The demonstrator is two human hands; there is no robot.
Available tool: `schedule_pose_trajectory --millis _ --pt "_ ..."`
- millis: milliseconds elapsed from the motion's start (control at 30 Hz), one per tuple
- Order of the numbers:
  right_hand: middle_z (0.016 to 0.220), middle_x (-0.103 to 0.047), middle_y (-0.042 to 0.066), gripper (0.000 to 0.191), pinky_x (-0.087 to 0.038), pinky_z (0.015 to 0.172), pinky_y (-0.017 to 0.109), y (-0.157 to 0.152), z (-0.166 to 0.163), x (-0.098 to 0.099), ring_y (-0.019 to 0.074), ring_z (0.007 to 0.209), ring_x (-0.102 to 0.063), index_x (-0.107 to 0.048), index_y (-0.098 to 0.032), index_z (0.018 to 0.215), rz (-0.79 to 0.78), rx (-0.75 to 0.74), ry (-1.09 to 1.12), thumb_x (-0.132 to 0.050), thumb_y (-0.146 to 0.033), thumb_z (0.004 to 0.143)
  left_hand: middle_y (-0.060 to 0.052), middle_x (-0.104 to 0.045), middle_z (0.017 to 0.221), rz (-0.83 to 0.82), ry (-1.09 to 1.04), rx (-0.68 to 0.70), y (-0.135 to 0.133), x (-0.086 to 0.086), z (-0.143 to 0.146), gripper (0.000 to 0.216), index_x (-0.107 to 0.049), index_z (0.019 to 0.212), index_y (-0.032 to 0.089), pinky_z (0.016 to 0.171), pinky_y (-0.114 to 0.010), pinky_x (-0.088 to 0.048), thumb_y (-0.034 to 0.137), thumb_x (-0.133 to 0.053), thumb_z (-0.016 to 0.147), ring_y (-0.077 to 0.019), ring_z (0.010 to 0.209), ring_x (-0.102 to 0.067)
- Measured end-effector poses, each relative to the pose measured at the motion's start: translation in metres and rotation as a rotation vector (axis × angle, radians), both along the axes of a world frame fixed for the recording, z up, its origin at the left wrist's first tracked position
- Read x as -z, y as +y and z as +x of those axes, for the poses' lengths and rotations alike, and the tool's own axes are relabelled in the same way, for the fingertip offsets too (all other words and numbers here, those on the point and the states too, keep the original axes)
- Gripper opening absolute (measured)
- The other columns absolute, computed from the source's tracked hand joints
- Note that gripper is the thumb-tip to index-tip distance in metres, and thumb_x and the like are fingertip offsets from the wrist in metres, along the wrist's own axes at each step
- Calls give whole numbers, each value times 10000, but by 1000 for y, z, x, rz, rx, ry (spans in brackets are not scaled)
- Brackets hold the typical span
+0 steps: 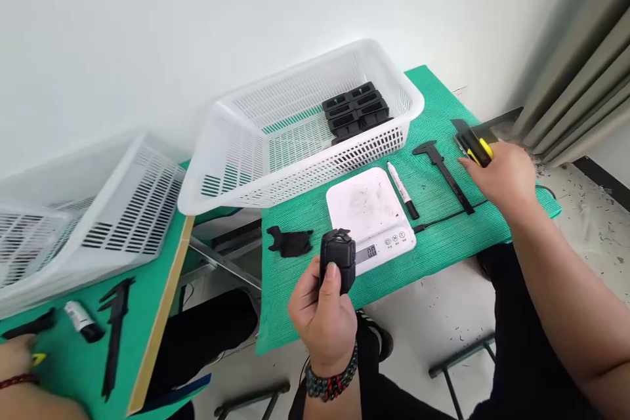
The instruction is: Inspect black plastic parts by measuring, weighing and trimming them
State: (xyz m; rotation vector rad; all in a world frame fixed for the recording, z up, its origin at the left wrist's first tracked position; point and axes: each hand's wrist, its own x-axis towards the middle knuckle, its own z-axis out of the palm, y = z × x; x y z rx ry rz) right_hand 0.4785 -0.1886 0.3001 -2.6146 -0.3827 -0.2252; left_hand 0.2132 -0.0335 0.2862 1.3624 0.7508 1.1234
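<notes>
My left hand (322,315) is closed around a small black plastic housing (338,259), held up in front of the white digital scale (371,213). Out at the right end of the green mat, my right hand (502,177) is closed on a yellow and black tool (477,147), a cutter by the look of it. A black plastic caliper (445,174) lies just left of that hand. A marker pen (402,190) rests beside the scale. A loose black plastic piece (290,241) lies on the mat left of the scale.
A white slotted basket (246,164) with several black housings (357,110) stands behind the scale. Another white basket (98,210) sits on the neighbouring table at left, where another person's hand (17,357), a caliper (115,335) and a marker (83,321) lie. A curtain hangs at right.
</notes>
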Motion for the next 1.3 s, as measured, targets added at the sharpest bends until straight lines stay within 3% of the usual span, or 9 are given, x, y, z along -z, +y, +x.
schedule_pose_trajectory --millis 200,367,633,800,967,1133,1300 --pt "1059 -665 225 587 -502 850 458 -3 40 7 388 1090 -584 -714 -100 1002 -205 88 33 -753 -650 802 -16 -579 676 128 62 88 -9 1 -5 377 -682 642 173 610 -282 -486 500 -790 797 -142 649 -518" --pt "1093 -703 215 551 -553 818 424 1 51 12 361 1026 -682 -719 -117 1113 -248 69 234 -745 -585 824 -15 -559 648 -58 89 148 -13 0 -4 426 -692 632 169 586 -267 -479 560 -842 714 -146 650 -533" --pt "1106 -715 211 519 -551 782 410 2 48 8 369 1037 -698 -716 -127 1140 -303 20 227 -668 -579 889 -48 -626 714 -190 148 43 -8 -4 -12 490 -754 728 181 636 -302 -527 649 -861 632 -200 749 -615" --pt "1068 -712 180 587 -529 715 383 -15 53 -10 342 975 -693 -708 -154 1086 -241 122 201 -604 -695 883 -90 -692 936 -340 118 86 0 -4 -18 442 -752 860 214 667 -341 -560 603 -858 679 -251 890 -657" --pt "924 -712 135 466 -485 650 353 -40 50 -25 323 891 -686 -701 -190 944 -370 40 289 -731 -629 787 -85 -689 960 -411 56 64 4 -2 -18 449 -745 862 197 670 -340 -566 565 -888 647 -245 891 -659" --pt "920 -713 120 515 -464 626 346 -52 45 -20 310 871 -687 -683 -196 957 -448 -39 338 -757 -654 734 -86 -699 929 -426 82 48 2 0 -18 452 -748 812 184 677 -328 -552 562 -900 618 -238 881 -654" --pt "947 -721 118 496 -473 618 356 -54 52 -13 316 883 -687 -683 -198 965 -446 -7 339 -785 -618 722 -94 -704 903 -402 108 64 3 3 -18 443 -766 824 195 666 -330 -559 577 -886 634 -250 890 -665"
